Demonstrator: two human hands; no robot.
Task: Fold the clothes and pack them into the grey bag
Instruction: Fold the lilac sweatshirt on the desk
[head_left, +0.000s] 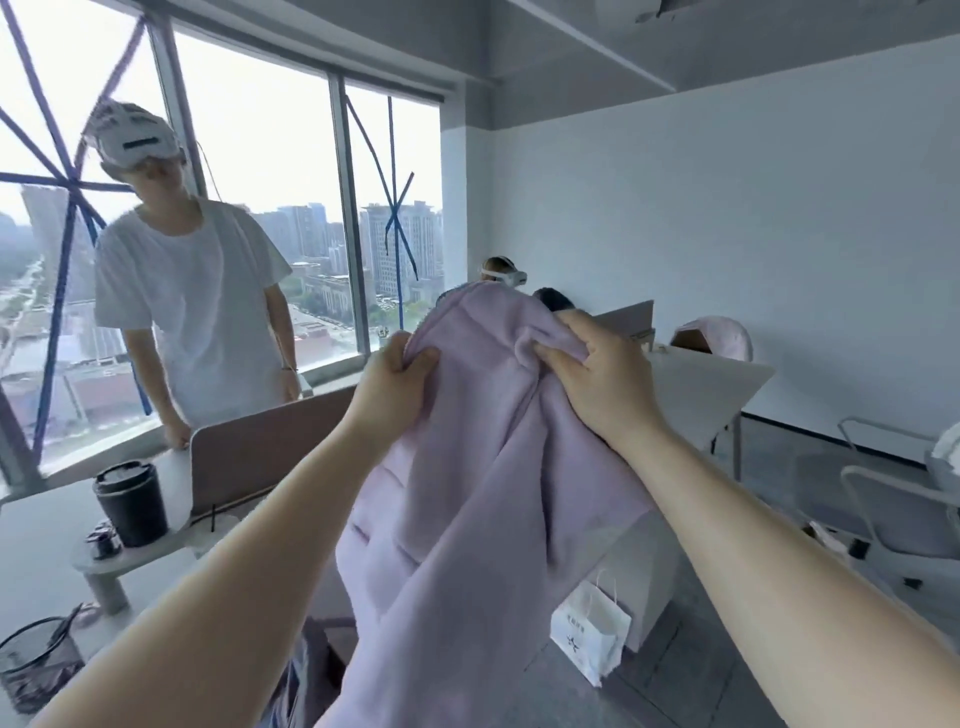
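Note:
A pale lilac fleece garment (467, 467) hangs in the air in front of me, held up at chest height and draping down to the bottom of the view. My left hand (397, 384) grips its top edge on the left, fingers curled into the fabric. On the right, my right hand (597, 379) pinches a bunched fold of the top edge. The garment hides the table surface below it. No grey bag shows in this view.
A person in a white T-shirt (192, 312) stands at the left behind a pink desk divider (260, 452). A black cup (132, 504) stands on a small shelf. A wire basket (36, 665) sits bottom left. A white paper bag (589, 639) stands on the floor. Chairs (893, 509) are at right.

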